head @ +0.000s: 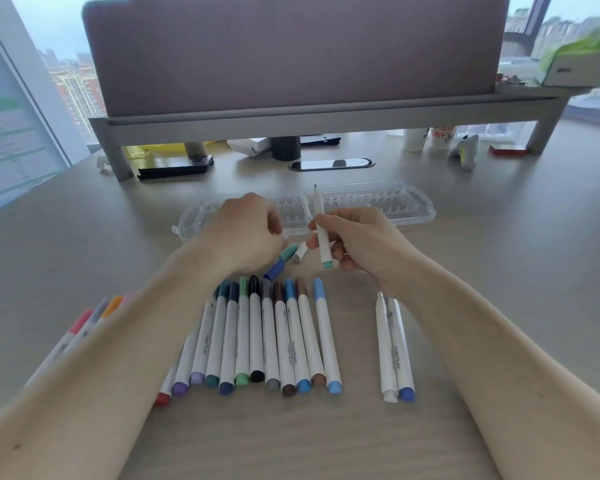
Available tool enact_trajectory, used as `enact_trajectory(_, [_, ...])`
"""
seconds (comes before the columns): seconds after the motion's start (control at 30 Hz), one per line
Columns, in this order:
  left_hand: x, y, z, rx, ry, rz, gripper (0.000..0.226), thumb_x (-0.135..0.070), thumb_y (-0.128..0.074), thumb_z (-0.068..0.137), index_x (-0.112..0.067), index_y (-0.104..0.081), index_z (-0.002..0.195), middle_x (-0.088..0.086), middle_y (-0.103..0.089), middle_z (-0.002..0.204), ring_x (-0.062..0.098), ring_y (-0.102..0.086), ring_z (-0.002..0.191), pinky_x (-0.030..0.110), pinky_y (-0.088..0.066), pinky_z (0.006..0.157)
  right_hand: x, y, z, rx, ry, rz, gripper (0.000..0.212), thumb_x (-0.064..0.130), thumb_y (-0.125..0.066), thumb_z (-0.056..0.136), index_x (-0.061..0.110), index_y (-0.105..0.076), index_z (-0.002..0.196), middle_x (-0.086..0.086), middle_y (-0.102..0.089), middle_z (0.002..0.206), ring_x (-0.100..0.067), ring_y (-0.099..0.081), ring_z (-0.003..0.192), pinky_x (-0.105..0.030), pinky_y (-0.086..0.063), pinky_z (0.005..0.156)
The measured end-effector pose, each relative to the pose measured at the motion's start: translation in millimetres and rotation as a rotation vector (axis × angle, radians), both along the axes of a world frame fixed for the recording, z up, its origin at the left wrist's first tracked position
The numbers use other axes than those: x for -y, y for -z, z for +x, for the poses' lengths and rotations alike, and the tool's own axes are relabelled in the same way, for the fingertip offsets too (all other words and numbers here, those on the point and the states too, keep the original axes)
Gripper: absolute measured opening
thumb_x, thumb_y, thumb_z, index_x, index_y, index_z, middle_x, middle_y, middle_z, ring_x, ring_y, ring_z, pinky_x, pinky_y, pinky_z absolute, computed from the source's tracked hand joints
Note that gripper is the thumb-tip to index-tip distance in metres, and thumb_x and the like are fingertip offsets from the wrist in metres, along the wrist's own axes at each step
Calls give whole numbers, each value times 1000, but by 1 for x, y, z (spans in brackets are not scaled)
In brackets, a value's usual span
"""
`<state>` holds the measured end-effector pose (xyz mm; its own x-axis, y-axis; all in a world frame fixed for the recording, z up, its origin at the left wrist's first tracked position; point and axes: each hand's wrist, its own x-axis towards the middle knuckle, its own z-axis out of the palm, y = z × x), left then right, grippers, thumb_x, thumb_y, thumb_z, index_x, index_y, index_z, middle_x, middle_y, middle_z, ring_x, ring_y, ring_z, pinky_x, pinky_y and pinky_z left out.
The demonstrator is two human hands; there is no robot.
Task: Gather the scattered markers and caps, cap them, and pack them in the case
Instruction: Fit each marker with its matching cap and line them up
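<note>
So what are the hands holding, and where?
Right hand pinches the uncapped white marker with mint end at mid-barrel; the left hand: cannot tell.

The case (378, 202) lies behind the row of markers (257, 337).

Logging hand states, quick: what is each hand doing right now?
Left hand: fingers curled beside the teal cap; whether it holds anything cannot be told.
Right hand: grips an uncapped marker, tip up.
</note>
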<state>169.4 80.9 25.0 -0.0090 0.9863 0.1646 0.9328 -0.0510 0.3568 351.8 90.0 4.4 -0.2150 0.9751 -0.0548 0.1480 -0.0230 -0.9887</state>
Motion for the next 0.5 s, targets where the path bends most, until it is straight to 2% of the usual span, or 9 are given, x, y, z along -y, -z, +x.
enact_trajectory(0.07, [-5, -2, 9, -48, 19, -91, 9, -19, -73, 91, -20, -69, 99, -4, -67, 99, 16, -64, 94, 25, -47, 70, 0, 0, 0, 9, 7, 3, 25, 28, -57, 105, 10, -74, 100, -1, -78, 79, -7, -46, 51, -18, -41, 46])
enact_trajectory(0.17, [-12, -1, 13, -73, 8, -169, 11, -9, -71, 88, -16, -71, 97, 2, -69, 98, 18, -64, 90, 25, -51, 67, 0, -1, 0, 6, 15, 6, 25, 28, -57, 105, 10, -74, 99, -1, -78, 78, -6, -46, 50, -18, -41, 46])
enact_trajectory(0.3, [-14, 0, 9, -109, 4, -177, 12, -17, -70, 93, -8, -74, 99, 10, -73, 100, 23, -68, 89, 36, -56, 77, 0, 0, 0, 10, 20, 20, 25, 28, -57, 104, 12, -75, 97, -1, -77, 77, -7, -45, 49, -18, -39, 44])
enact_trajectory(0.37, [-9, 1, 2, -80, 25, -145, 16, -23, -65, 99, -9, -73, 100, 8, -73, 100, 22, -68, 92, 36, -54, 79, 0, 1, 0, 70, 25, 67, 24, 30, -58, 104, 16, -75, 95, 1, -77, 76, -6, -47, 50, -19, -40, 48])
enact_trajectory(0.43, [-2, 0, -9, 145, 37, -61, 7, -22, -62, 102, -17, -67, 100, 2, -73, 94, 17, -70, 87, 32, -56, 78, 0, 2, 0, 168, 28, 154, 23, 34, -59, 102, 20, -75, 94, 4, -77, 75, -6, -53, 56, -24, -45, 58])
enact_trajectory(0.5, [5, -2, -19, 507, 30, 13, 3, -19, -61, 102, -18, -64, 101, 1, -75, 87, 11, -71, 76, 29, -59, 72, 0, 3, -2, 269, 15, 253, 22, 37, -61, 100, 24, -76, 92, 8, -76, 74, -5, -57, 59, -26, -48, 63])
